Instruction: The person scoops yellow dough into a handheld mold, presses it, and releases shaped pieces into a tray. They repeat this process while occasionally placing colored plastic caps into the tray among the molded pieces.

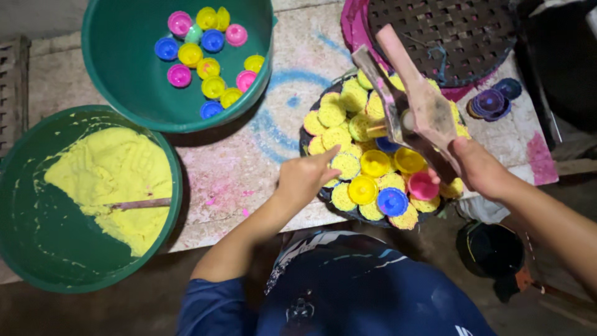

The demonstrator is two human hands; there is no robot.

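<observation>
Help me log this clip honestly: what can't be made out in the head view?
- Tray under the yellow cakes: mostly covered by cakes and cups.
- Wooden press: what sits between its arms is blurred.
- Right hand: its fingers are hidden behind the press.
- Left hand: whether its fingertip touches a cake is unclear.
- Stick in the dough bowl: its tip is buried.
- Dark pot below the table: contents lost in shadow.

pink press (415, 106) blurred, dark tray (309, 146) mostly hidden under yellow cakes (339, 114)
</observation>
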